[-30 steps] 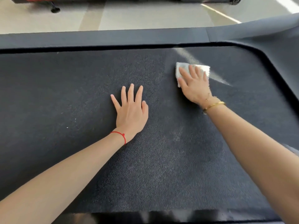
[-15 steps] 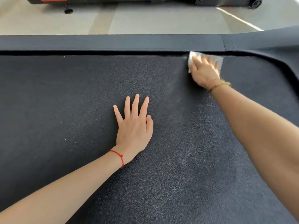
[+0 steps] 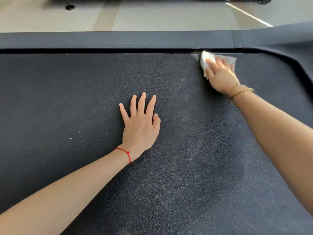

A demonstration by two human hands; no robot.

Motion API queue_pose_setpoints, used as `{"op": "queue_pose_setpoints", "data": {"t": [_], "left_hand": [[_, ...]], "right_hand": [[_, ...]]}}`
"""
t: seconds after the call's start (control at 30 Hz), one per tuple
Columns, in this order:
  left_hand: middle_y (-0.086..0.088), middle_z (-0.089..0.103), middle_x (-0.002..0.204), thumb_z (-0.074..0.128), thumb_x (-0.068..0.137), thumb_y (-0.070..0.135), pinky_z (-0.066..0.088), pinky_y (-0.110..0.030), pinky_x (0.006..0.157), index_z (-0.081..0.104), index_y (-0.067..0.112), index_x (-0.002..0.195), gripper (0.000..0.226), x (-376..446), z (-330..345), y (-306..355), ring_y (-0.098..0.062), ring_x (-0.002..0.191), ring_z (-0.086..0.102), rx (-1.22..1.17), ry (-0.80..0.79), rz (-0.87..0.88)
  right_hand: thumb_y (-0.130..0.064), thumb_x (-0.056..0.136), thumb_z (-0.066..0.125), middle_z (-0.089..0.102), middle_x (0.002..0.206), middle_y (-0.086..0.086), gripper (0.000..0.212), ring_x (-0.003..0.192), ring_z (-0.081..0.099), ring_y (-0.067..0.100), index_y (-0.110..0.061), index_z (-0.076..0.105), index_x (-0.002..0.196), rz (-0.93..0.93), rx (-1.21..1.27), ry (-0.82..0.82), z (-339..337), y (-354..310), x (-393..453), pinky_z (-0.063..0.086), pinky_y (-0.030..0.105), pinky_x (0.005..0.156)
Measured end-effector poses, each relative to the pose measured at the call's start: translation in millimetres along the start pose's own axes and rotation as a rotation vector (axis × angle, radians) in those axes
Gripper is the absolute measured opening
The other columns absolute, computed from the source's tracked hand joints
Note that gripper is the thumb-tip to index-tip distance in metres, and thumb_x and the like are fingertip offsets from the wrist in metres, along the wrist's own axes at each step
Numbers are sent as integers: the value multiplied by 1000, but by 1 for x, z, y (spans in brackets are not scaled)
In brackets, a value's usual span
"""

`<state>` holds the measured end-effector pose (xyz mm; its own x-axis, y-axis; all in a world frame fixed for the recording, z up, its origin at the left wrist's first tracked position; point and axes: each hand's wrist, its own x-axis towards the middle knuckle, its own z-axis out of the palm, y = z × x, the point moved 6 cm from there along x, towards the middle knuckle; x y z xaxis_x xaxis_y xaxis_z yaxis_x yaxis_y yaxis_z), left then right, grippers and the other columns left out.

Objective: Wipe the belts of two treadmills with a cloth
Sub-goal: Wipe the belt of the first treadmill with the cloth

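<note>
Both my hands lie flat: left hand bare on the one dark textured treadmill belt. Right hand presses one white crumpled cloth against the belt's far edge.

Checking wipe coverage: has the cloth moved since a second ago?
Yes. The cloth under the right hand went from mid-belt away from the person to the far side rail.

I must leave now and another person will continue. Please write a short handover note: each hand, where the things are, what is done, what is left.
Left hand: flat on the belt, fingers straight, holding nothing.
Right hand: fingers flat, pressing the cloth on the belt at its far edge, beside the side rail.
Done: cannot tell how much is wiped.
Left: white specks remain left of the left hand; second treadmill's belt not in view.
</note>
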<state>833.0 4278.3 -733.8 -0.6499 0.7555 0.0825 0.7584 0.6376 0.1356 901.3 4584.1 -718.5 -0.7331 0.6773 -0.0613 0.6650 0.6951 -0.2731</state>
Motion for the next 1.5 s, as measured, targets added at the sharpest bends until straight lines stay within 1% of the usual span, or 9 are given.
{"op": "queue_pose_setpoints", "data": {"t": [0.2,0.4,0.47,0.67,0.93,1.03,1.13,1.27,1.5], "left_hand": [[-4,18,163,26,100,38,5,-66,117,21,27,156,57,1,-1,2,-29,151,9,-38,21,-3],[-3,22,161,35,101,34,3,-65,117,29,27,153,53,-1,-5,2,-28,150,11,-126,44,-25],[-2,26,160,36,101,33,4,-64,118,32,25,152,51,-3,-8,2,-26,150,13,-159,60,-28],[-4,32,158,35,102,28,6,-60,120,38,22,149,47,-11,-12,1,-25,149,18,-203,96,2],[-5,29,159,35,102,27,6,-59,120,36,21,151,49,-13,-11,3,-26,149,17,-188,95,25],[-6,27,160,34,103,27,6,-58,120,34,20,152,49,-14,-10,2,-27,150,15,-182,81,34],[-5,24,162,32,103,28,5,-57,120,30,21,153,50,-17,-9,3,-26,150,13,-161,66,43],[-6,23,162,32,103,29,5,-58,120,29,20,154,51,-20,-9,2,-27,151,13,-149,62,55],[-7,24,161,34,102,28,5,-58,120,30,19,153,51,-21,-8,2,-27,150,14,-147,71,56]], "right_hand": [[-34,106,27,18,162,6,48,150,10,28,-25,26,154,-212,7,36,18,-42,-96,3,47,122],[-41,105,23,3,163,-6,51,151,-6,15,-36,14,155,-440,38,-72,36,-73,-226,-10,35,122],[-41,105,23,1,163,-7,51,151,-7,14,-38,12,154,-415,27,-91,33,-58,-232,-10,33,121],[-35,106,23,5,165,1,50,152,-2,22,-33,16,155,-92,25,-36,20,-33,-221,-4,45,122],[-44,105,16,1,165,-7,51,151,-9,15,-37,11,155,-542,27,-163,60,-122,-370,-11,37,122],[-42,106,20,0,164,-9,51,151,-8,14,-36,10,155,-519,-9,-135,54,-111,-354,-8,37,122],[-37,106,27,7,164,-2,52,152,0,21,-30,14,156,-325,-62,-42,39,-77,-306,-1,42,122],[-37,106,27,7,165,1,50,152,0,24,-33,19,155,-115,41,-17,32,-60,-278,-7,40,120],[-45,104,20,1,165,-6,52,152,-8,16,-37,13,155,-420,25,-126,59,-122,-381,-11,36,122]]}}
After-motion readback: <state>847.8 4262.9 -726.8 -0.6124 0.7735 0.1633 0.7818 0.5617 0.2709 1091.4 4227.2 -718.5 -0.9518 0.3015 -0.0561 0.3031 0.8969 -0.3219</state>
